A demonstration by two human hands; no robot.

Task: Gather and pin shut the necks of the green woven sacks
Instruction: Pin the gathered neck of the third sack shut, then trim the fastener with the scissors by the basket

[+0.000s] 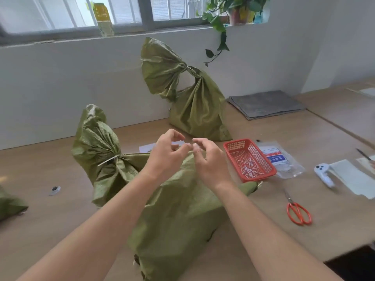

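A green woven sack (178, 216) lies on the wooden table in front of me. Its neck (113, 159) is bunched at the left with a white pin through the gather. My left hand (168, 153) and my right hand (209, 159) hover just above this sack, fingertips close together, fingers curled and apart; I see nothing held in either. A second green sack (196, 106) stands against the white wall, its neck (189, 68) cinched. Part of a third green sack (10, 205) shows at the left edge.
A red mesh basket (267, 171) of white pins sits right of my hands, beside a clear plastic packet (284, 159). Orange-handled scissors (298, 211), a white device (324, 173) and papers (353, 179) lie further right. Folded grey cloth (265, 104) is at the back.
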